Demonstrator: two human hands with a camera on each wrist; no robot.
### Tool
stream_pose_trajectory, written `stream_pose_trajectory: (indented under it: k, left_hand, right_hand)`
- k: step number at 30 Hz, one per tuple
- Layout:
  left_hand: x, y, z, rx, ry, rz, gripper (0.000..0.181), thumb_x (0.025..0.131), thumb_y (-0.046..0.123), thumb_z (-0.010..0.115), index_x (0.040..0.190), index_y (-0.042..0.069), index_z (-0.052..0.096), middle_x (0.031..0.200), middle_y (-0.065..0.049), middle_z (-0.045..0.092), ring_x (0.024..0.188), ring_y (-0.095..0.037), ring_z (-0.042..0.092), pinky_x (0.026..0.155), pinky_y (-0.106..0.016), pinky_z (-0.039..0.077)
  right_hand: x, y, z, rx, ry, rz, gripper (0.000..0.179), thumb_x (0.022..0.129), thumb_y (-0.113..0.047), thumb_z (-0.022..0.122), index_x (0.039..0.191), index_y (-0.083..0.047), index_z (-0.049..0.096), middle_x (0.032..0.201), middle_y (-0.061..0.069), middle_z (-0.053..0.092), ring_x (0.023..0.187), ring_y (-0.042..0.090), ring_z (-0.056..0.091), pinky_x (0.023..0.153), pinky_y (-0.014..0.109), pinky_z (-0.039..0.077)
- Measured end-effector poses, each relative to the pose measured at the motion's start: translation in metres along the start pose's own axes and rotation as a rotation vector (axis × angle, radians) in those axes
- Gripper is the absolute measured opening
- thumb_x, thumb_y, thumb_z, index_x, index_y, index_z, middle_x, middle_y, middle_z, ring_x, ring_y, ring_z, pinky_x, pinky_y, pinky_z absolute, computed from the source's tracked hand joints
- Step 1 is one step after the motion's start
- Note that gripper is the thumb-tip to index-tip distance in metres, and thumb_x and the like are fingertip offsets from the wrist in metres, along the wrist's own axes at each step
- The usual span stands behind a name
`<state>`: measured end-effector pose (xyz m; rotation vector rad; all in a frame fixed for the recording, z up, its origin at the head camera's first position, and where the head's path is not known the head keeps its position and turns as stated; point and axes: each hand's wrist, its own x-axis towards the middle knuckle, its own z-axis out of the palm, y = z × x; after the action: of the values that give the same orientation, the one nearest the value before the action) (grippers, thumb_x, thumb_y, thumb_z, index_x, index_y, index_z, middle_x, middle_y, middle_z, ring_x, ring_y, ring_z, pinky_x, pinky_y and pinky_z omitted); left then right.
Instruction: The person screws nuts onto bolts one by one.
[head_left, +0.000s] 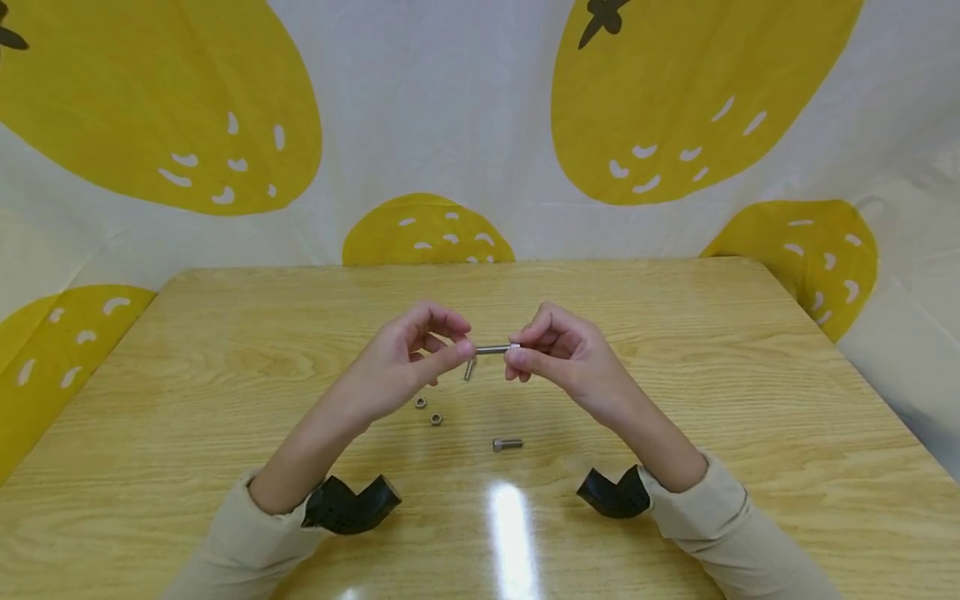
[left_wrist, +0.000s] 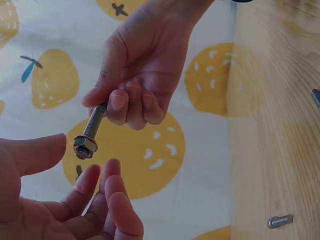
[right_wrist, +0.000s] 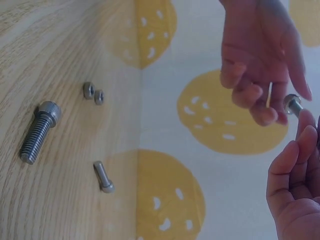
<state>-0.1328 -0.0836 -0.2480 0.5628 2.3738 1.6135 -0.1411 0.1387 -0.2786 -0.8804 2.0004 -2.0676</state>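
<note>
The long threaded metal bolt [head_left: 492, 350] is silver-grey, like the hexagonal metal nuts [head_left: 437, 423] and loose socket-head metal bolts [head_left: 507, 445]. Streaky grain marks the yellow-brown wooden table [head_left: 225, 358]. The white cloth backdrop [head_left: 435, 100] carries large yellow fruit shapes [head_left: 697, 92] with white dashes; cuffed fabric sleeves [head_left: 247, 542] are beige, angular wrist brackets [head_left: 348, 510] black.

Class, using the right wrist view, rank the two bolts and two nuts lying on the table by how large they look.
1. Thicker bolt
2. Thinner bolt
3. Upper nut and lower nut: too alike to rank.
</note>
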Motion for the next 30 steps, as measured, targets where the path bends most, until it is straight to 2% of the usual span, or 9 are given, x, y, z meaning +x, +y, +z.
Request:
stream_pose_trajectory:
  k: [4, 7, 10, 14, 17, 20, 24, 27, 30]
  left_hand:
    - [0.0011, -0.0031, -0.0009, 0.066, -0.08, -0.013, 0.031, 0.098, 0.028, 0.047, 0.106, 0.001, 0.057, 0.099, -0.01, 0.061, 0.081, -0.02, 0.05, 0.064, -0.029, 0.046]
    - [0.0013, -0.0043, -0.001, 0.087, -0.113, -0.017, 0.035, 0.099, 0.031, 0.043, 0.102, 0.001, 0.059, 0.094, -0.01, 0.059, 0.076, -0.02, 0.047, 0.061, -0.029, 0.044]
    - [0.0003, -0.0034, -0.0014, 0.092, -0.107, -0.02, 0.032, 0.099, 0.03, 0.045, 0.102, 0.001, 0.059, 0.091, -0.009, 0.056, 0.073, -0.02, 0.046, 0.059, -0.028, 0.044]
    - [-0.0005, -0.0015, -0.0026, 0.042, -0.099, -0.036, 0.022, 0.094, 0.022, 0.056, 0.107, 0.004, 0.056, 0.095, -0.008, 0.056, 0.078, -0.021, 0.05, 0.062, -0.028, 0.044]
    - [-0.0007, -0.0007, -0.0033, -0.001, -0.102, -0.055, 0.024, 0.09, 0.019, 0.062, 0.11, 0.006, 0.053, 0.098, -0.007, 0.054, 0.081, -0.022, 0.05, 0.061, -0.027, 0.043]
    - [-0.0002, -0.0011, -0.0031, 0.008, -0.104, -0.061, 0.026, 0.092, 0.023, 0.059, 0.111, 0.006, 0.053, 0.096, -0.006, 0.052, 0.076, -0.021, 0.048, 0.057, -0.025, 0.041]
    - [0.0009, -0.0038, -0.0025, 0.042, -0.111, -0.054, 0.029, 0.098, 0.031, 0.047, 0.106, 0.005, 0.057, 0.076, -0.004, 0.044, 0.062, -0.017, 0.038, 0.052, -0.025, 0.034]
    - [0.0008, -0.0049, -0.0028, 0.042, -0.12, -0.047, 0.032, 0.099, 0.032, 0.043, 0.102, 0.004, 0.058, 0.067, -0.003, 0.034, 0.057, -0.016, 0.031, 0.05, -0.025, 0.029]
    - [0.0004, -0.0049, -0.0028, 0.041, -0.116, -0.034, 0.028, 0.098, 0.028, 0.046, 0.103, 0.003, 0.059, 0.07, -0.003, 0.04, 0.06, -0.016, 0.035, 0.053, -0.026, 0.032]
  right_hand:
    - [-0.0002, -0.0002, -0.0001, -0.003, -0.001, -0.001, 0.009, 0.088, -0.01, 0.063, 0.089, -0.01, 0.054, 0.081, -0.002, 0.066, 0.074, 0.012, 0.064, 0.068, 0.024, 0.052]
    - [0.0, -0.0011, 0.0002, -0.005, 0.001, -0.001, 0.009, 0.088, -0.01, 0.063, 0.089, -0.01, 0.054, 0.08, -0.002, 0.065, 0.073, 0.012, 0.064, 0.067, 0.024, 0.052]
    - [0.0005, -0.0015, 0.0006, -0.001, 0.004, -0.003, 0.009, 0.088, -0.009, 0.063, 0.089, -0.011, 0.054, 0.08, -0.002, 0.066, 0.073, 0.012, 0.064, 0.067, 0.024, 0.052]
    - [0.0007, -0.0015, 0.0009, 0.006, 0.006, 0.004, 0.009, 0.088, -0.01, 0.063, 0.089, -0.011, 0.055, 0.079, -0.002, 0.065, 0.073, 0.012, 0.064, 0.067, 0.024, 0.052]
    - [0.0005, -0.0016, 0.001, 0.006, 0.005, 0.005, 0.009, 0.088, -0.011, 0.064, 0.089, -0.011, 0.055, 0.08, -0.002, 0.065, 0.073, 0.012, 0.064, 0.067, 0.024, 0.052]
    - [0.0005, -0.0012, 0.0009, 0.009, 0.003, 0.0, 0.01, 0.088, -0.012, 0.064, 0.089, -0.01, 0.055, 0.08, -0.002, 0.065, 0.073, 0.012, 0.064, 0.067, 0.024, 0.052]
    - [0.0006, -0.0007, 0.0006, 0.009, -0.001, -0.001, 0.01, 0.088, -0.011, 0.064, 0.089, -0.009, 0.054, 0.08, -0.002, 0.066, 0.073, 0.012, 0.064, 0.067, 0.024, 0.052]
    - [0.0004, -0.0008, 0.0005, 0.008, -0.003, 0.005, 0.01, 0.088, -0.011, 0.064, 0.089, -0.009, 0.054, 0.08, -0.001, 0.066, 0.073, 0.012, 0.064, 0.067, 0.024, 0.052]
    - [0.0003, -0.0006, 0.0004, 0.009, -0.003, 0.008, 0.01, 0.088, -0.012, 0.064, 0.089, -0.01, 0.054, 0.08, -0.001, 0.066, 0.073, 0.012, 0.064, 0.067, 0.024, 0.052]
